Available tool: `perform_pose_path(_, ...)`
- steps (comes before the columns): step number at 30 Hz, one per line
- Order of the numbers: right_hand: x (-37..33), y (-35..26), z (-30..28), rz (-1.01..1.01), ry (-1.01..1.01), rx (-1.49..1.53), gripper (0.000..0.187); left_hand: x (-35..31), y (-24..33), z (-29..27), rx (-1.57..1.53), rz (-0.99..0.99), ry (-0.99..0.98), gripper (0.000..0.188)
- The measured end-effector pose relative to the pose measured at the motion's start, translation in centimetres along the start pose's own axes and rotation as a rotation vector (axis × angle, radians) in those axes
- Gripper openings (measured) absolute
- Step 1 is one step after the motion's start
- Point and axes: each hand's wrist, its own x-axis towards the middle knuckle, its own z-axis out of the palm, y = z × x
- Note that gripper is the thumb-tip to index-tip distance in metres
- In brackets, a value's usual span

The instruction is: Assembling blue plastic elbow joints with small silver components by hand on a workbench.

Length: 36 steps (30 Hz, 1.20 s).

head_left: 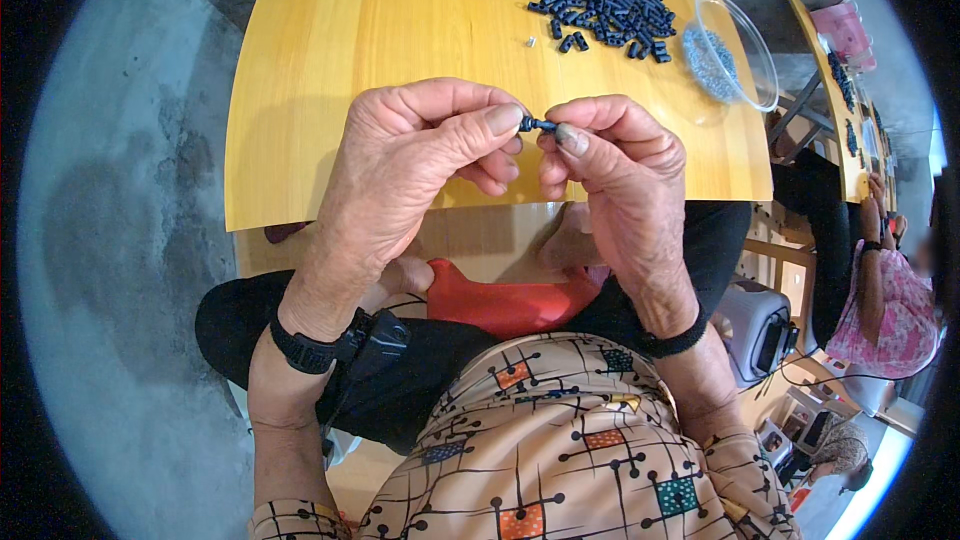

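Observation:
Above the near edge of the yellow table (330, 60), my two hands meet over one small dark part. My left hand (410, 140) pinches a short black cylindrical piece (526, 124) between thumb and fingertips. A thin dark stem (544, 125) runs from it into the pinch of my right hand (622, 155), whose thumb and forefinger close on its other end. My fingertips hide most of both ends. Whether the stem is a separate piece, I cannot tell.
A heap of small black cylindrical parts (610, 0) lies at the table's far side. To its right stands a clear plastic bowl (771, 80) with small silvery-blue pieces (708, 62). One tiny silvery piece (531, 41) lies alone. Another person (885, 310) sits at a second table on the right.

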Motion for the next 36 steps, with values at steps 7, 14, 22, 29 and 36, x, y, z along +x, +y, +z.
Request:
perform_pose_path(7,-0.1,-0.3,0.0,-0.023,0.006,-0.126,0.011,-0.1,0.2,0.0,0.076,0.009,0.015,0.017)
perform_pose_path(14,-0.1,-0.2,-0.1,-0.075,-0.036,-0.315,0.009,-0.1,0.0,0.2,0.137,0.025,0.025,0.016)
perform_pose_path(22,1.0,0.4,-0.8,0.115,-0.074,-0.226,0.01,0.2,-1.0,0.1,0.046,-0.031,0.052,0.015)
perform_pose_path(29,1.6,0.1,-1.5,0.222,-0.208,-0.023,0.012,-0.1,-0.3,0.6,0.145,0.036,0.034,0.017)
perform_pose_path(36,1.1,0.6,-1.2,0.207,-0.201,0.069,0.012,-0.3,-0.3,0.6,0.152,0.047,0.036,0.017)
